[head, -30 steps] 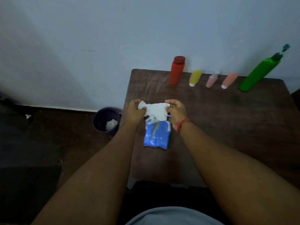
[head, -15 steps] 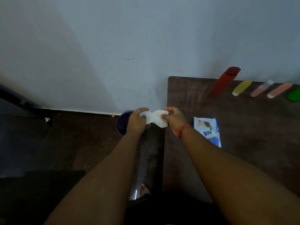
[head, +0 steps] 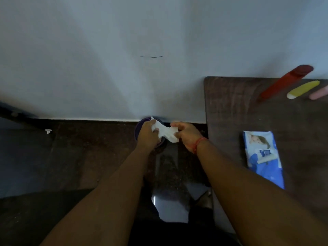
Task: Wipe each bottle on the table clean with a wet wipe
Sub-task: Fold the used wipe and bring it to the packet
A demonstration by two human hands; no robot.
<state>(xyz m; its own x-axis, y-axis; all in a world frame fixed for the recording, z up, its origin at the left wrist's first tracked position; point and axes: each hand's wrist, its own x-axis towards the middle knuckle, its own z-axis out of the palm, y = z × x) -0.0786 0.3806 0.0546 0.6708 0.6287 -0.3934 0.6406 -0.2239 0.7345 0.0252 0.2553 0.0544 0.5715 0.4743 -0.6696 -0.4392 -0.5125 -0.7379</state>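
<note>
Swung left w/ the wet wipe [head: 166, 133]: 1 s ago stretched over the wipes pack on the table, now held out past the table's left edge, directly above the purple bin [head: 140, 125] on the floor by the wall. Left hand [head: 148, 134] bunched round one end, fingers curled into it; right hand [head: 186, 135] pinching the other end btwn thumb and fingertips, red thread at the wrist. Wipe crumpled, sagging btwn the two. Wipes pack [head: 262, 157] lying flat on the dark table [head: 230, 107], well apart from both hands. Red bottle [head: 285, 83], yellow bottle [head: 303, 89] and a pink one [head: 319, 94] at far right along the wall, untouched, rest of the row out of view. Prob. wringing or binning the wipe rather than wiping; can't tell which. If binned, fresh wipe needed before next bottle.
</note>
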